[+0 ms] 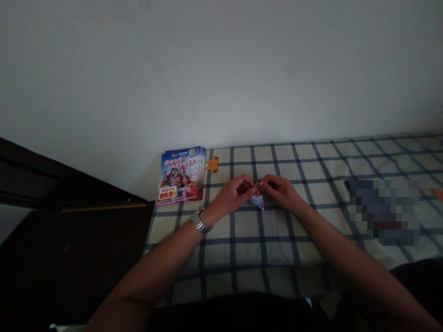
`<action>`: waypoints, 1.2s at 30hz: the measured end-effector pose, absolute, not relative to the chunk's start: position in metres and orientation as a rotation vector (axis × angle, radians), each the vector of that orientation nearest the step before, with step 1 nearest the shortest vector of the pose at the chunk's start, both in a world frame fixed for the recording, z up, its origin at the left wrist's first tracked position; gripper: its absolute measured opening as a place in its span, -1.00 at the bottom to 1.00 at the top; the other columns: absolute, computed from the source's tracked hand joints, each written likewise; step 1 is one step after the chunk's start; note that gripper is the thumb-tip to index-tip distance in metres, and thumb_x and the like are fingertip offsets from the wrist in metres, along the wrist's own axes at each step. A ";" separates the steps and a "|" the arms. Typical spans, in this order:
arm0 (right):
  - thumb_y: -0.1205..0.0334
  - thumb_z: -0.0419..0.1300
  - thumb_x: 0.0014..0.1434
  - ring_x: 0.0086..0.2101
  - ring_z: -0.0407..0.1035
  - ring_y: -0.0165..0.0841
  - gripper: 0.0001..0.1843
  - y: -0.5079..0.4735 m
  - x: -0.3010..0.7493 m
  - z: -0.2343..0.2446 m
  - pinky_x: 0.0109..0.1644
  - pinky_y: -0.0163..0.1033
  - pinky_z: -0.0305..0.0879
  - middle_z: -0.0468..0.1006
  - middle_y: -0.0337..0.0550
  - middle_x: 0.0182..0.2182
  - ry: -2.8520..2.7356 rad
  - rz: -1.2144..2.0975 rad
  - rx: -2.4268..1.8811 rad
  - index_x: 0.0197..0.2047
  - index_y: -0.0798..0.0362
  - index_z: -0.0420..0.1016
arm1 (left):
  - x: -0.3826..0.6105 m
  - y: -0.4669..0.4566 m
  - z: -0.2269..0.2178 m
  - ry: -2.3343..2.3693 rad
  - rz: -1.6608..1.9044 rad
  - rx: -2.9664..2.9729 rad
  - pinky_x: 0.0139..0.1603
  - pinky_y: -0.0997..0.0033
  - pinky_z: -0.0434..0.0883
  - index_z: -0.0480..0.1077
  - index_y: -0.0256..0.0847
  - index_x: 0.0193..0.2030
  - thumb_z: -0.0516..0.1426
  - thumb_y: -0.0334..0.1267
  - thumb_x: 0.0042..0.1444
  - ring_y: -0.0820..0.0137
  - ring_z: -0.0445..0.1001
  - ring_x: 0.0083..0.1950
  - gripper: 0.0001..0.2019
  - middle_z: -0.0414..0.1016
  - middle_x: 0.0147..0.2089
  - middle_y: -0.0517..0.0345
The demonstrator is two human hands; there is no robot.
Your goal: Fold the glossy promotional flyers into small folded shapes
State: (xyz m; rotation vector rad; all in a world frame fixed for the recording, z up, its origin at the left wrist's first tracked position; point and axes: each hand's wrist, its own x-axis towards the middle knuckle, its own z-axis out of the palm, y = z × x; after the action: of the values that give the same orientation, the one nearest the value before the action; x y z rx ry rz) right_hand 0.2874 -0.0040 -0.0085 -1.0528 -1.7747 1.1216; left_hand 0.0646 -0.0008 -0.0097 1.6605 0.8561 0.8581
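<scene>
A small folded piece of printed paper (257,201), blue, white and pink, is pinched between my two hands above the checked cloth. My left hand (238,192), with a metal watch (200,222) on its wrist, has its fingers closed on the paper's left side. From the right, my right hand (278,190) grips the paper's upper edge with closed fingertips. The fingers hide part of the paper, and one pointed corner hangs below them. To the left of my left hand lies a stack of printed flyers (182,177), blue at the top and pink at the bottom.
The checked cloth (249,251) covers the surface up to the pale wall (242,74). An orange bear picture (212,164) is beside the flyers. A blurred-out dark object (382,210) lies at the right. Past the left edge is a dark floor area (97,249).
</scene>
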 end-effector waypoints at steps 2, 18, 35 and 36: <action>-0.02 0.21 0.39 -0.41 0.39 -0.38 -0.67 -0.004 0.288 -0.009 -0.29 -0.26 0.25 0.58 -0.22 -0.41 -1.783 1.097 -1.060 -0.32 0.02 0.53 | 0.064 0.000 -0.009 0.864 0.865 1.640 -0.14 0.37 0.51 0.46 -0.22 -0.12 0.24 0.02 0.31 0.34 0.64 -0.18 -0.70 0.64 -0.20 0.07; -0.10 0.23 0.36 -0.37 0.42 -0.34 -0.66 -0.005 0.286 -0.013 -0.29 -0.26 0.31 0.60 -0.18 -0.34 -1.774 1.187 -1.078 -0.19 0.01 0.59 | 0.063 0.003 -0.009 0.909 0.978 1.633 -0.18 0.41 0.50 0.45 -0.22 -0.16 0.24 -0.01 0.30 0.38 0.61 -0.21 -0.72 0.61 -0.24 0.10; -0.05 0.22 0.36 -0.46 0.32 -0.39 -0.67 -0.007 0.288 -0.007 -0.39 -0.28 0.20 0.52 -0.21 -0.44 -1.920 1.110 -1.087 -0.27 0.04 0.57 | 0.063 0.000 -0.007 0.898 0.905 1.671 -0.24 0.46 0.45 0.45 -0.22 -0.11 0.22 0.05 0.30 0.40 0.55 -0.26 -0.67 0.55 -0.25 0.14; -0.04 0.22 0.36 -0.46 0.32 -0.39 -0.68 -0.007 0.287 -0.007 -0.39 -0.28 0.20 0.52 -0.21 -0.44 -1.943 1.100 -1.081 -0.27 0.04 0.59 | 0.063 0.000 -0.006 0.912 0.909 1.683 -0.25 0.47 0.44 0.45 -0.22 -0.12 0.22 0.04 0.30 0.41 0.53 -0.27 -0.67 0.54 -0.26 0.15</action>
State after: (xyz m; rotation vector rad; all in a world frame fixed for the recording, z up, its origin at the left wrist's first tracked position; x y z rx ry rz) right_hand 0.2874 -0.0069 -0.0069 -1.0807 -1.9429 1.0995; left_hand 0.0629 0.0001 -0.0063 1.6829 0.9117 0.9089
